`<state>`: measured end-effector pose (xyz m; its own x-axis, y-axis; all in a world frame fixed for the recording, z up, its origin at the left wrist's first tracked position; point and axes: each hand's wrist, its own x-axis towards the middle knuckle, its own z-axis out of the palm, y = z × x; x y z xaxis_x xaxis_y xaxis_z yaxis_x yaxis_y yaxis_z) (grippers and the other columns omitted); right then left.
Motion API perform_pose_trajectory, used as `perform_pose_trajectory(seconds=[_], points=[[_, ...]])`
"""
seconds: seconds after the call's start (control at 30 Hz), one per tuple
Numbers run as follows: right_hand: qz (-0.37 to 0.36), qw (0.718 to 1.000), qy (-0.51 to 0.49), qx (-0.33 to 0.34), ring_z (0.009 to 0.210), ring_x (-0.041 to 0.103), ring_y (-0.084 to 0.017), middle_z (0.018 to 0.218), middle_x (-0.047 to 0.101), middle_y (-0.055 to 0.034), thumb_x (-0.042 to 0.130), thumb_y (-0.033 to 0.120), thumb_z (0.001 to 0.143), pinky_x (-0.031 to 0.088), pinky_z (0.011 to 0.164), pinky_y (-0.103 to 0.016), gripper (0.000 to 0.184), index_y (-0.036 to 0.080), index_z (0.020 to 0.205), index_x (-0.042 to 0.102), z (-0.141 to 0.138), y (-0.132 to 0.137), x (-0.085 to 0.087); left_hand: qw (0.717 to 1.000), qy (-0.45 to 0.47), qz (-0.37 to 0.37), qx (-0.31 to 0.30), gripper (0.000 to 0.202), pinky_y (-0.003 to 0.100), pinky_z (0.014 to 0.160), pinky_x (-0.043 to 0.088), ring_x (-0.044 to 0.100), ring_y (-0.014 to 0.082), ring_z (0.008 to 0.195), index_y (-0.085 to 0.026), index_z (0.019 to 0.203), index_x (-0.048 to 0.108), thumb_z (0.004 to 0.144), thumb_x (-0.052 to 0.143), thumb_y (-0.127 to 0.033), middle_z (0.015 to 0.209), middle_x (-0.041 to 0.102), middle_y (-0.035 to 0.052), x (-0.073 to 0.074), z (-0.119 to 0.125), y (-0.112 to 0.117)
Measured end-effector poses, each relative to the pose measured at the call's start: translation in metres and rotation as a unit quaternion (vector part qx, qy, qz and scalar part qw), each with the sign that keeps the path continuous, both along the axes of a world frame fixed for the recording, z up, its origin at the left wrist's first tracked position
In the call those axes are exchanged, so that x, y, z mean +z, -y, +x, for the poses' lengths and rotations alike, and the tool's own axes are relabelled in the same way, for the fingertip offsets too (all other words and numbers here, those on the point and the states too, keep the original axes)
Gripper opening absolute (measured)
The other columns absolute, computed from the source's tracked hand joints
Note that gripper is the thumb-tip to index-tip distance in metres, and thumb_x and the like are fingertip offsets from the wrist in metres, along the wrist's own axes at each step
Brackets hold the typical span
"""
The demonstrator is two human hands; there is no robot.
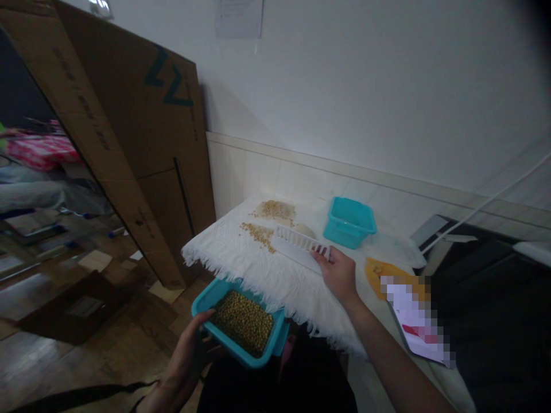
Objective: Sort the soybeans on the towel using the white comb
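Facing white fringed cloth [245,264], six o'clock. Clamping fingers of left hand [192,339] on bean-filled turquoise bin [230,345], between six and seven. Noting second turquoise bin [344,234], three. Clamping fingers of right hand [341,271] on white slotted plastic piece [295,253], five. Noting strewn yellow beans [260,234], seven.

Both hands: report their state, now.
Left hand: closed on the rim of a teal bin holding beans.
Right hand: closed on one end of a white slotted piece.
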<state>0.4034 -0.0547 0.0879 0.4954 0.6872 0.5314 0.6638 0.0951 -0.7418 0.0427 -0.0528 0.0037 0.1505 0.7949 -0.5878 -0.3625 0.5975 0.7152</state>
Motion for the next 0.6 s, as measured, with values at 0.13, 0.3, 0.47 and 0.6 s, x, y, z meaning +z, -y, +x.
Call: perform_pose_trajectory(seconds=[0.13,0.3,0.47,0.6], points=[[0.005,1.000,0.002,-0.004,0.054,0.059,-0.018,0.058,0.068,-0.0007,0.071,0.052,0.088,0.042,0.054,-0.028,0.036,0.020,0.074,0.073,-0.002,0.002,-0.001,1.000,-0.002,-0.021,0.015,0.050,0.042,0.076,0.066,0.081,0.0347,0.094,-0.016,0.108,0.078,0.073,0.091,-0.050,0.107,0.085,0.0144,0.008,0.003,-0.001],[0.005,1.000,-0.008,0.005,0.056,0.061,-0.019,0.060,0.070,-0.0015,0.072,0.053,0.088,0.044,0.054,-0.027,0.036,0.020,0.075,0.074,-0.003,0.006,-0.001,0.999,-0.004,-0.029,0.020,0.051,0.043,0.075,0.066,0.081,0.0333,0.089,-0.016,0.109,0.077,0.072,0.091,-0.048,0.104,0.085,0.0131,0.013,0.005,0.000],[0.013,1.000,-0.020,-0.002,0.055,0.061,-0.018,0.061,0.071,-0.0021,0.074,0.055,0.086,0.044,0.053,-0.027,0.038,0.019,0.075,0.077,-0.003,0.010,0.000,1.000,-0.008,-0.019,0.011,0.049,0.043,0.079,0.066,0.082,0.0337,0.094,-0.017,0.110,0.078,0.075,0.088,-0.050,0.107,0.085,0.0127,0.013,0.004,0.001],[0.016,1.000,-0.023,-0.006,0.053,0.061,-0.018,0.061,0.072,-0.0025,0.075,0.054,0.084,0.043,0.053,-0.027,0.037,0.019,0.074,0.077,-0.003,0.012,0.000,1.000,-0.012,-0.020,0.011,0.051,0.042,0.078,0.066,0.081,0.0329,0.093,-0.015,0.112,0.077,0.076,0.088,-0.049,0.106,0.084,0.0140,0.010,0.004,0.000]])
